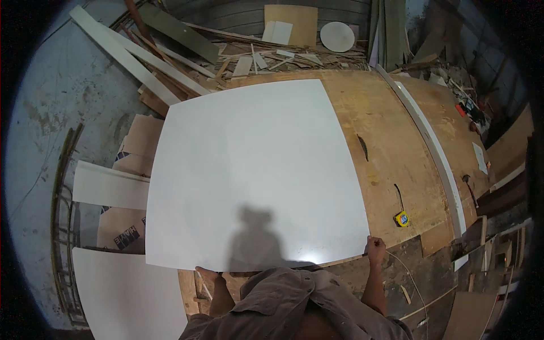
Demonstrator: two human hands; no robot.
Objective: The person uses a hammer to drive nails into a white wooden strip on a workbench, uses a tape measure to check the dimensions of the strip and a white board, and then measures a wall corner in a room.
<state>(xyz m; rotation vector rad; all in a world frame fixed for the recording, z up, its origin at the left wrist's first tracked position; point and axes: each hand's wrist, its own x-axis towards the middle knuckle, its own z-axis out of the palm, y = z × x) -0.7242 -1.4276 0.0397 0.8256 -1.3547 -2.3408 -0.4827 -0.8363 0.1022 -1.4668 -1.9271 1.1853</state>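
A large white panel (pixel 255 170) lies on a wooden worktable (pixel 391 153), its near edge along my body and my shadow falling across it. At that near edge, left of my body, my left hand (pixel 208 276) grips the panel, with the thumb side showing and the other fingers hidden. My right hand (pixel 375 247) is closed at the panel's near right corner, its fingers curled. A yellow tape measure (pixel 401 219) with a dark strap rests on the wood just beyond my right hand.
A long white strip (pixel 433 150) runs along the table's right part. A hammer (pixel 469 188) and red-handled tools (pixel 460 110) lie farther right. More white boards (pixel 122 289) stand at the left. Scrap wood (pixel 266 59) and a white disc (pixel 337 37) are at the back.
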